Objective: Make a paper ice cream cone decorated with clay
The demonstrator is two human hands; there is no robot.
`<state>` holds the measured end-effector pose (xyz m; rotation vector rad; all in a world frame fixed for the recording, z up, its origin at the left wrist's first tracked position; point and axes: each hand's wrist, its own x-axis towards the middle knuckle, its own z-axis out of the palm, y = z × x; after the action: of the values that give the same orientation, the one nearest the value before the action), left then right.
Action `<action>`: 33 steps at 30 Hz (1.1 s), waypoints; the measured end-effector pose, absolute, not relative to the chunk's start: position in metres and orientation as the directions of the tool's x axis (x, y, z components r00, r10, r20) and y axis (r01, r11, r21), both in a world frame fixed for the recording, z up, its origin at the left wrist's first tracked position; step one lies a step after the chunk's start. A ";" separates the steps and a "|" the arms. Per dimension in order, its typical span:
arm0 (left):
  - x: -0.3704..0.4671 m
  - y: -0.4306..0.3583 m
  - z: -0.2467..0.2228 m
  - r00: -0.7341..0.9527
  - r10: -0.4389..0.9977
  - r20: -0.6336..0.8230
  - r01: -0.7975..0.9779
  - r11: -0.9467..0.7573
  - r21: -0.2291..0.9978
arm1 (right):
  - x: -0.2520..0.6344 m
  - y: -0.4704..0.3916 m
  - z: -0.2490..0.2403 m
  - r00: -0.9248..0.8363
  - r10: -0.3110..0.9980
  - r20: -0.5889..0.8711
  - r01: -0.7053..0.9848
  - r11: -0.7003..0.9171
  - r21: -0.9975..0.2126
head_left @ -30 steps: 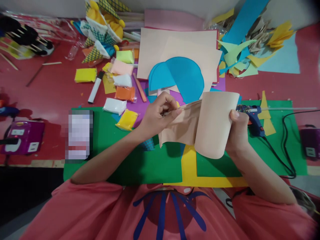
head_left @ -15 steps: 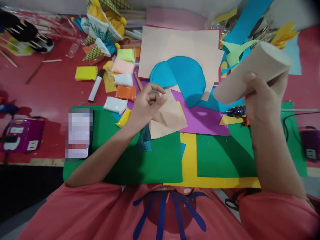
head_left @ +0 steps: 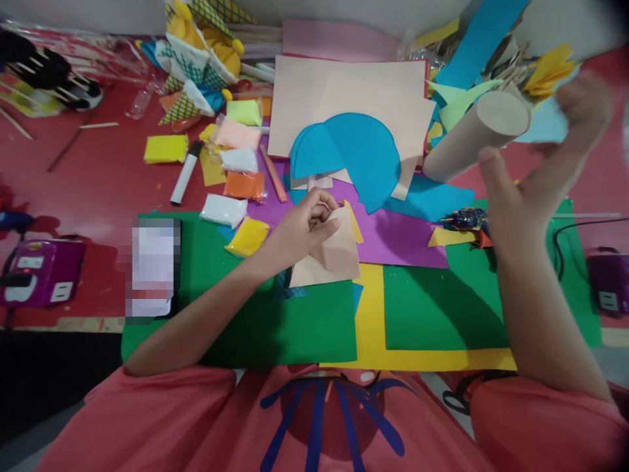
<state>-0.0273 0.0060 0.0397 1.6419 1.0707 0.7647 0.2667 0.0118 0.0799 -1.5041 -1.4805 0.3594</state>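
Note:
Between the fingers of my left hand (head_left: 305,228) is a beige craft sheet piece (head_left: 338,257), hanging over the green sheet. My right hand (head_left: 533,177) is raised on the right with thumb and fingers spread, holding nothing. Just left of it a beige tube (head_left: 459,145) stands on end, its round top facing me and leaning right in the picture. Rounded blue cut-outs (head_left: 369,157) lie beyond my left hand, partly over a large beige sheet (head_left: 344,85). A purple sheet (head_left: 407,239) lies between my hands.
Several clay packets (head_left: 244,186), a marker (head_left: 185,174) and a phone (head_left: 153,269) lie on the left. A dark glue gun (head_left: 464,219) rests near my right wrist, with a cable (head_left: 557,249) beyond. Green sheets (head_left: 442,308) cover the front. Jester-like figures (head_left: 196,59) are at the back.
My right hand has let go of the beige tube, which now stands on the table, and has moved up and right. My left hand has shifted slightly right and down with the beige piece.

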 end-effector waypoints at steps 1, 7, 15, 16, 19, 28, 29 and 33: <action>-0.024 0.004 0.040 0.417 0.909 0.013 0.259 -0.132 0.957 | 0.249 -0.005 0.081 0.139 0.904 0.405 0.677 0.212 -0.705; -0.013 -0.009 0.048 0.522 0.847 0.098 0.229 -0.249 0.941 | 0.181 -0.048 0.050 -0.483 0.813 -0.326 0.316 -0.185 -0.931; -0.097 -0.017 0.055 0.728 0.669 -0.149 0.651 -0.608 0.454 | 0.220 -0.050 0.057 -0.145 0.837 -0.527 0.213 -0.494 -0.843; -0.106 -0.020 0.051 0.729 0.654 -0.202 0.672 -0.625 0.397 | 0.227 -0.051 0.058 -0.089 0.853 -0.515 0.160 -0.498 -0.852; -0.117 -0.029 0.039 0.764 0.595 -0.248 0.644 -0.683 0.346 | 0.241 -0.051 0.060 0.042 0.886 -0.462 0.042 -0.464 -0.885; -0.070 -0.019 0.043 0.756 0.605 -0.251 0.632 -0.575 0.519 | 0.233 -0.047 0.063 0.104 0.956 -0.274 0.007 -0.276 -0.961; -0.066 -0.017 0.043 0.749 0.616 -0.242 0.631 -0.553 0.545 | 0.231 -0.046 0.062 0.089 0.960 -0.266 0.021 -0.269 -0.963; -0.068 -0.007 0.038 0.668 0.711 -0.220 0.692 -0.484 0.535 | 0.231 -0.043 0.054 0.056 0.961 -0.273 0.063 -0.276 -0.959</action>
<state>-0.0684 -0.0065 0.0383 2.2823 1.0794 0.0414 0.2308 -0.0435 0.0537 -1.4874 -1.0819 1.3407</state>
